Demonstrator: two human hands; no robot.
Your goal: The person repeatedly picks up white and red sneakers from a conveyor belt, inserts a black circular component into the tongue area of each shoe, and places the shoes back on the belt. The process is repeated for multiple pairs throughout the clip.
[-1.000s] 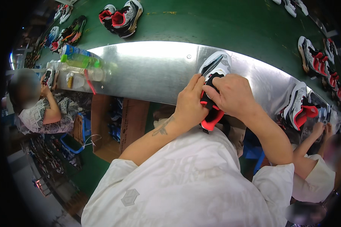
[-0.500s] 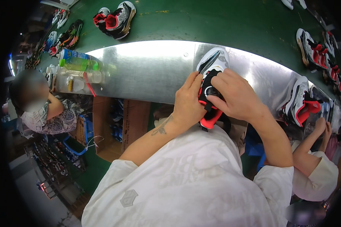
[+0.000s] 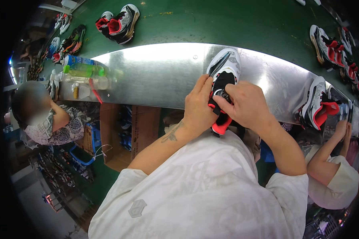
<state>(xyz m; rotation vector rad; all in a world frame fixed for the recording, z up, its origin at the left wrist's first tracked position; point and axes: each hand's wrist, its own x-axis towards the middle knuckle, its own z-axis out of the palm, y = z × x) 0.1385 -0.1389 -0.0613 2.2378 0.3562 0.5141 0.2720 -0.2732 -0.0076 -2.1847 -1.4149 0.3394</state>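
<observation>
A white, black and red sneaker [image 3: 229,63] rests on the metal worktop in front of me, toe pointing away and red-lined heel opening toward my body. Along its left side, my left hand [image 3: 199,104] grips it with the fingers closed against the upper. My right hand [image 3: 246,104] is bent over the black tongue, thumb and forefinger pinching at a round dark dial [image 3: 222,94] there. Fingers partly cover that dial and the middle of the shoe.
Several bottles [image 3: 85,71] lie on the left of the metal worktop [image 3: 155,75]. Another sneaker [image 3: 316,104] stands at its right end. Beyond runs a green surface [image 3: 227,24] carrying a pair of sneakers [image 3: 123,24]. Below the worktop is a cardboard box [image 3: 145,127]. Co-workers sit on both sides.
My right hand has shifted slightly, its thumb now farther up at the dial and its fingers a little to the right. My left hand keeps its hold. The view has tilted a little.
</observation>
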